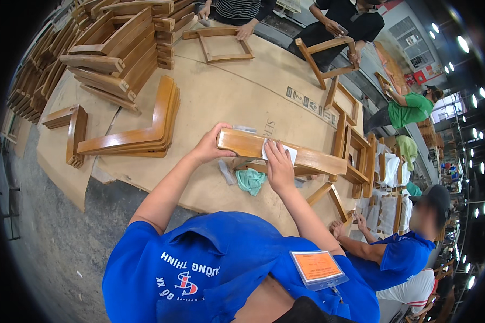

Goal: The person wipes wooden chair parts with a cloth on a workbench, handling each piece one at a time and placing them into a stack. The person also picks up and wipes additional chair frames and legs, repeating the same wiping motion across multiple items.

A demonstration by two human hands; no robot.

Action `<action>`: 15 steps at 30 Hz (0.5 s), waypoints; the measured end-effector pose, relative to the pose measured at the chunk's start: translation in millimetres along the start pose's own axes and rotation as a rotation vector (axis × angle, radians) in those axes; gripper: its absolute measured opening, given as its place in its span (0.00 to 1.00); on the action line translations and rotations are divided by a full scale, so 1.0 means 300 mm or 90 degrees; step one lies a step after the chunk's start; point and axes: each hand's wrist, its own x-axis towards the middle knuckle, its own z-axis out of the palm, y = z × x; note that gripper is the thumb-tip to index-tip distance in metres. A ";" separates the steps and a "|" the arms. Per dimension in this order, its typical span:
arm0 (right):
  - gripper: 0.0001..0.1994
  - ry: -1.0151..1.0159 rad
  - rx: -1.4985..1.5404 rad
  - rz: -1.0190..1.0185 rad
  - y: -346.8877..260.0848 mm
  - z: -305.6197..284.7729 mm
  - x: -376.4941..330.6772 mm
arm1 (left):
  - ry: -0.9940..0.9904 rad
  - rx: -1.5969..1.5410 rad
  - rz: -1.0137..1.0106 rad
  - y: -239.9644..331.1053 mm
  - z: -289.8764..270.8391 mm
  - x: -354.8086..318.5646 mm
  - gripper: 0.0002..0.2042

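Head camera view: a long, honey-coloured wooden chair part (285, 152) lies across the cardboard-covered tabletop (226, 91). The left hand (213, 144) is closed around its near end; the right hand (279, 164) presses a white cloth (286, 152) flat on top. A teal rag (251, 180) lies just beside it. L-shaped wooden pieces (145, 134) are stacked well apart to the left.
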 end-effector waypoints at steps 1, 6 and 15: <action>0.26 -0.001 -0.013 0.030 -0.004 0.006 -0.010 | 0.002 0.002 -0.001 0.000 0.003 -0.002 0.38; 0.25 0.021 0.061 -0.122 -0.162 0.157 0.108 | 0.012 0.064 -0.042 0.004 -0.001 -0.002 0.38; 0.26 0.028 -0.035 0.166 0.139 -0.031 -0.060 | -0.012 0.007 -0.042 0.024 0.012 0.002 0.37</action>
